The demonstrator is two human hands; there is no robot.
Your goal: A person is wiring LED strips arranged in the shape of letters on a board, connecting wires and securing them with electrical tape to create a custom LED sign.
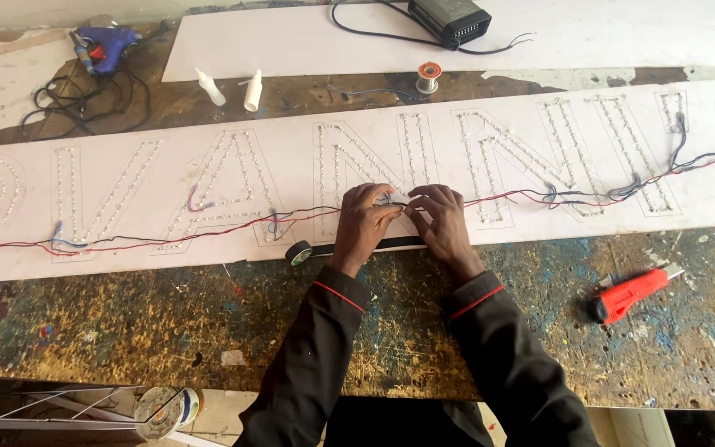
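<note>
My left hand (363, 217) and right hand (442, 219) meet over the white sign board (208, 240), fingertips of both pinched shut on the wires (393, 201) where the red and black run crosses the letters. The black tape roll (298, 252) lies just below my left wrist, its strip pulled out under both hands. I judge the joint needs steady, even pinching and taut strands.

light: bright, even daylight | shadows: soft, faint | glare: mild on white board (539, 37) | focus: sharp | edges: slightly bowed
</note>
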